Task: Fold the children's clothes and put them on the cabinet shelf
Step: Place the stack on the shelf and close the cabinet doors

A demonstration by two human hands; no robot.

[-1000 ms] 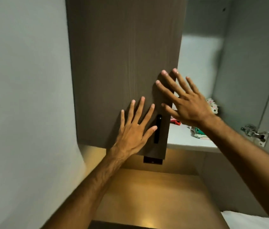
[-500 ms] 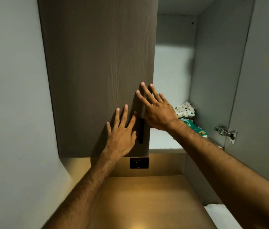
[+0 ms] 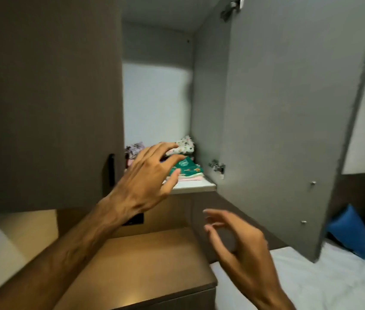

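Note:
Folded children's clothes lie on the white cabinet shelf: a green printed piece on top of a pink one, a white dotted piece behind it, and a purple floral piece at the left. My left hand hovers in front of the shelf with fingers spread and holds nothing. My right hand is lower, below the shelf, fingers loosely curled and empty. The left cabinet door is shut; the right door stands open.
A brown bedside unit stands under the cabinet. To the right is a bed with a white sheet and a blue pillow. A metal hinge sticks out at the shelf's right end.
Both hands have left the left door. The left hand moved right in front of the shelf, the right hand dropped below it. The view swung right, so the open door and bed show.

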